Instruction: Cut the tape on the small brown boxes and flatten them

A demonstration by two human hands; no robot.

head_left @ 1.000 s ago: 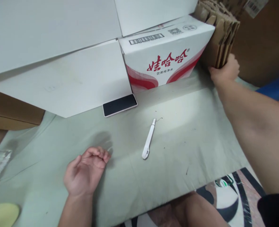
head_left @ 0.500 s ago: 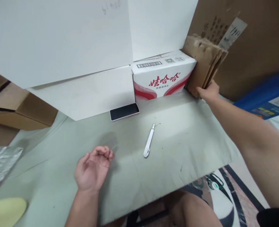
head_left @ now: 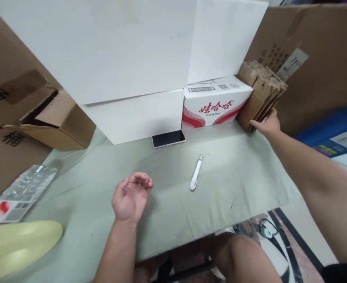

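Note:
My right hand (head_left: 269,122) is at the lower right side of a stack of folded brown cardboard pieces (head_left: 257,92), thumb in front and fingers behind. The stack stands upright between a white and red carton (head_left: 217,106) and a large brown box. Palm up, my left hand (head_left: 134,196) hovers over the green cloth with fingers loosely curled and nothing in it. Between the hands lies a slim white cutter-like tool (head_left: 196,173) with a metal tip. Behind it, a phone (head_left: 169,138) rests screen up against a white board.
White boards (head_left: 132,122) stand along the back. At left are an open brown carton (head_left: 70,122), a clear plastic package (head_left: 29,188) and a pale yellow curved object (head_left: 23,243). A blue package (head_left: 335,133) lies beyond my right arm. The table's front edge is above my legs.
The view has turned left, so things appear farther right. The cardboard pieces look more fanned out at the top, my right hand still at them. My left hand keeps its loose curl.

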